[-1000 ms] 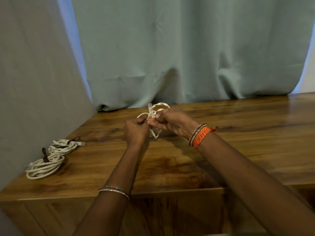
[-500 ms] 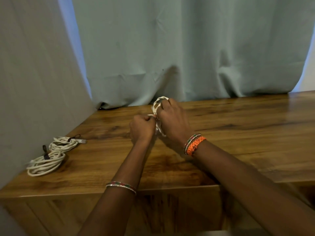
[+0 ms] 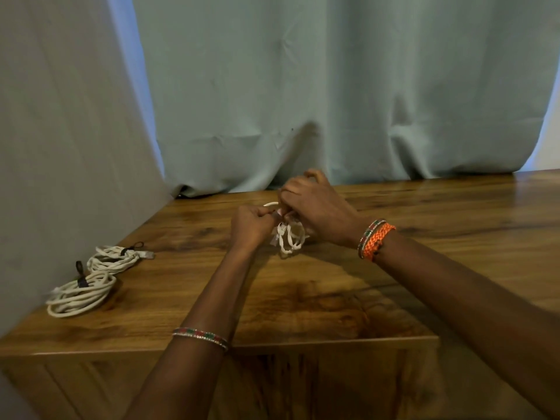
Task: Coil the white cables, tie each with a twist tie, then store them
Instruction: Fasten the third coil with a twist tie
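Note:
A small white cable coil (image 3: 289,237) hangs between my two hands above the middle of the wooden table (image 3: 333,298). My left hand (image 3: 251,227) is closed on its left side. My right hand (image 3: 315,207) grips it from above and the right, fingers curled over the top loop. Most of the coil is hidden by my fingers; whether a twist tie is on it cannot be told. Two larger white cable coils lie at the table's left edge, the far tied coil (image 3: 116,257) and the near tied coil (image 3: 80,295), each bound with a dark tie.
A pale wall (image 3: 60,147) runs along the table's left side, right beside the two tied coils. A grey-green curtain (image 3: 333,86) hangs behind the table's far edge. The table's front edge (image 3: 242,347) lies near my forearms.
My hands have turned the small coil: it stuck up above my fingers before and now hangs below them. My right hand has shifted over the top of it.

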